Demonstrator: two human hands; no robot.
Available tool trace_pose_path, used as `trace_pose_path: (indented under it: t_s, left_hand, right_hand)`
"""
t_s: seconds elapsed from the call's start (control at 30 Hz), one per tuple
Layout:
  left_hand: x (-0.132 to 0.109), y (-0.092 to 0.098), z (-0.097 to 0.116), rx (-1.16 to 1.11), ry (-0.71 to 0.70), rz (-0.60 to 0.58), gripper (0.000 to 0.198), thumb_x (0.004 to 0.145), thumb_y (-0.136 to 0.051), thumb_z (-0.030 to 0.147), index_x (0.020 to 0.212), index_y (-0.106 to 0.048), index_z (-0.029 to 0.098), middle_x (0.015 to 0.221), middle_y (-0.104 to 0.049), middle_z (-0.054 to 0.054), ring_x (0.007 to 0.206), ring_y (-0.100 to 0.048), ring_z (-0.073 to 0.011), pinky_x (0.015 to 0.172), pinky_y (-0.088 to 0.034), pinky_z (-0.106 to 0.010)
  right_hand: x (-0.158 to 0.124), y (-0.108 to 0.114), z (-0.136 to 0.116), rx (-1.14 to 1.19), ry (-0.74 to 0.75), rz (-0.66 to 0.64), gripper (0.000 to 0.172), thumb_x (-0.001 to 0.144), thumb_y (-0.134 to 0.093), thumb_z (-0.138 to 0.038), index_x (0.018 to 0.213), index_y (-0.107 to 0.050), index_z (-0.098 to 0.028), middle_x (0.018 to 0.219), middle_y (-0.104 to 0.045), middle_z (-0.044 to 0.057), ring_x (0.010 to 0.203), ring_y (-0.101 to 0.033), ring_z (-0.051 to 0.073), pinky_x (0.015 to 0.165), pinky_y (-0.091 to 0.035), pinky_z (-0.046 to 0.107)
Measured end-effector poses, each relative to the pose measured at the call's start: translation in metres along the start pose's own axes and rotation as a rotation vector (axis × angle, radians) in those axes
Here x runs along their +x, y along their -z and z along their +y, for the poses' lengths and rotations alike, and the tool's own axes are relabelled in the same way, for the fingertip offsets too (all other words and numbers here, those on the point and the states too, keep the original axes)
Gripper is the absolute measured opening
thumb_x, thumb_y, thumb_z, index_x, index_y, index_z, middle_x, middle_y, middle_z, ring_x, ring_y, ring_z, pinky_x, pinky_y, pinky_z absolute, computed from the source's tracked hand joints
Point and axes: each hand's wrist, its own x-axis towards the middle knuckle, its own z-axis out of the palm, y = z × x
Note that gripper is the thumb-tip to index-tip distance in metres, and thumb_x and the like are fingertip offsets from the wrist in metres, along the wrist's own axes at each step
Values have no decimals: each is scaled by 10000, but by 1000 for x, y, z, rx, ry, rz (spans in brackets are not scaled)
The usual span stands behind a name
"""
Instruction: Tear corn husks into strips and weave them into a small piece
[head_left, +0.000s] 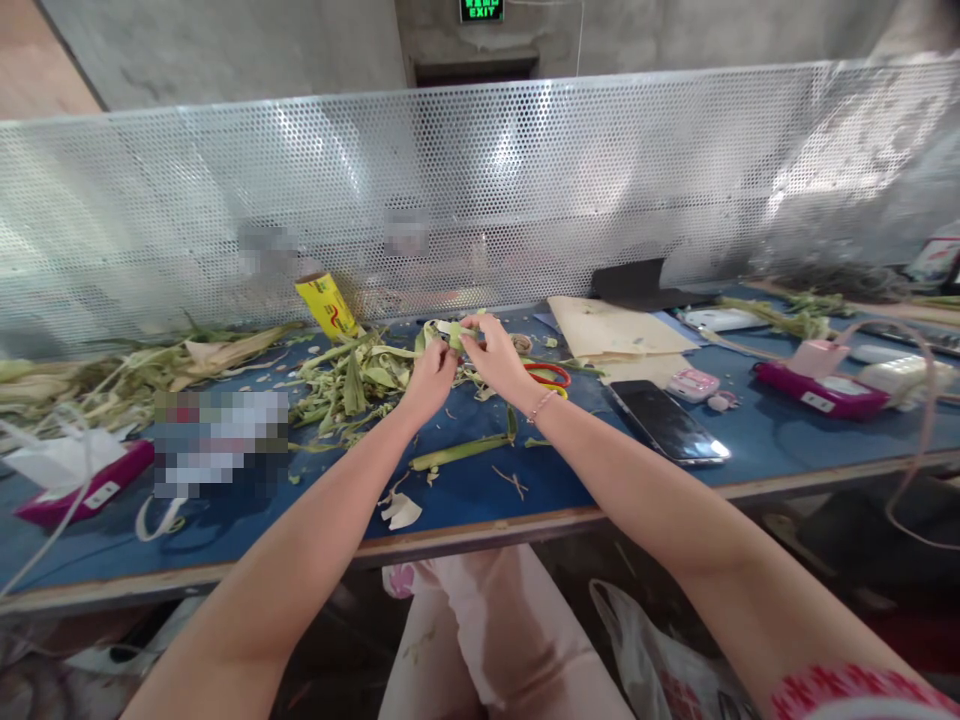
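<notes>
Over the blue table [457,500], my left hand [433,372] and my right hand [491,352] meet with fingertips pinched together. Between them is a pale green piece of plant [454,334], partly covered by the fingers, so its exact kind does not show. A heap of green stalks and peeled leaves [360,378] lies just left of my left hand. Red and yellow loops [549,376], like handles, are beside my right wrist. Nearer to me rests a loose green stalk [461,452], with a pale torn scrap [402,511] close to the table's edge.
Dried husks [217,358] and a yellow packet [328,305] stand to the left. At right are a phone [667,420], brown paper [619,335], a pink case [693,384] and a magenta power strip [821,390] with a cable. A perforated metal panel [480,190] borders the back.
</notes>
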Motion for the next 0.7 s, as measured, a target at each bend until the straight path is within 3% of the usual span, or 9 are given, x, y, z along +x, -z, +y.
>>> trace_pose_path:
  t_s: [0.2,0.47,0.6,0.7]
  left_hand:
    - [-1,2,-1,23,2,-80,131,767,-386,189,642,-424,187,587,-473,9,580,-436,-121,583,-337,-262]
    - [-1,-1,-9,-206,-19,-274,92,692,-432,203,604,-449,179,570,-515,31,530,-453,-96,566,-379,-244]
    - [2,-2,-13,-373,106,-274,132,646,-502,229,539,-452,172,507,-494,31,486,-457,-94,535,-386,-243]
    - [4,-3,-15,-522,199,-116,135,688,-473,242,576,-458,169,548,-512,16,494,-462,-90,517,-398,-236]
  right_hand:
    - [1,8,1,23,-22,8,339,706,-459,-111,1034,-451,-198,992,-494,71,983,-478,180,827,-434,348]
    - [1,16,1,129,-58,-92,535,622,-370,-25,1125,-430,-196,1067,-481,68,896,-489,151,674,-452,272]
    - [-1,17,0,94,-38,-128,543,615,-369,-18,1123,-435,-198,1065,-486,69,885,-487,150,695,-449,279]
    - [-2,16,-3,75,-13,-146,548,601,-372,-13,1110,-443,-204,1043,-488,63,922,-480,159,762,-444,306]
